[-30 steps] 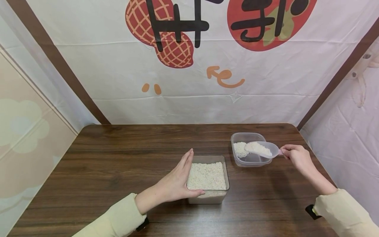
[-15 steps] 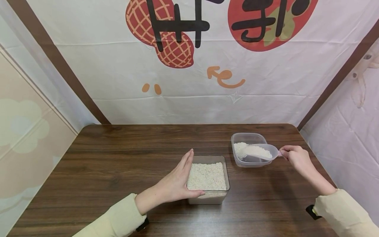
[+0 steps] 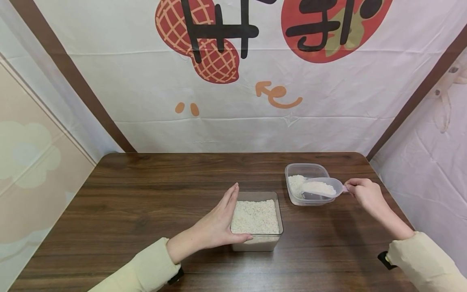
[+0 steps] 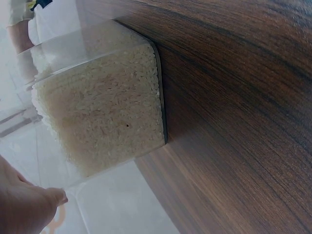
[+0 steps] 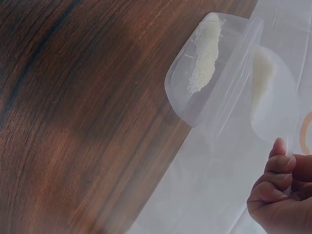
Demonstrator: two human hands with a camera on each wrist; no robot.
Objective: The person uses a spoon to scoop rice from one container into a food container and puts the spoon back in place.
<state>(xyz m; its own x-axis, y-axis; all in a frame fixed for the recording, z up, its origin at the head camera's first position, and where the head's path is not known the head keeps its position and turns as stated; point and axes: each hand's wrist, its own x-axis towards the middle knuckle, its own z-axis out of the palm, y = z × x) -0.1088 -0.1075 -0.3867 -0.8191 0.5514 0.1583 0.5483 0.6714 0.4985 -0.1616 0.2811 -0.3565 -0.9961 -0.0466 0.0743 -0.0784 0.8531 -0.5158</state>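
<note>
Currently I read the right hand (image 3: 365, 194) as pinched on the handle of a translucent scoop (image 3: 321, 187) loaded with rice, held over the small clear container (image 3: 296, 168) at the far right of the desk (image 3: 146, 194); that container holds a small heap of rice at its left side. The left hand (image 3: 218, 223) lies with straight fingers flat against the left wall of the square tub (image 3: 279, 225), thumb along its near rim, gripping nothing. The tub is nearly full of rice and stands at desk centre, well apart from the small container. Handling judgement: the scoop is light, thin plastic and fairly stiff, but its load is loose grain that will spill at any tilt, so it should be taken at the handle end and kept level. The tub is likely heavy for its size and smooth-walled; bracing a side wall suits it. The head view gives the layout of both vessels and both hands. The left wrist view alone shows the rice depth through the tub wall. The right wrist view shows the curled fingers (image 5: 273, 192) and the thin spread of rice in the small container, but not the tub.
</note>
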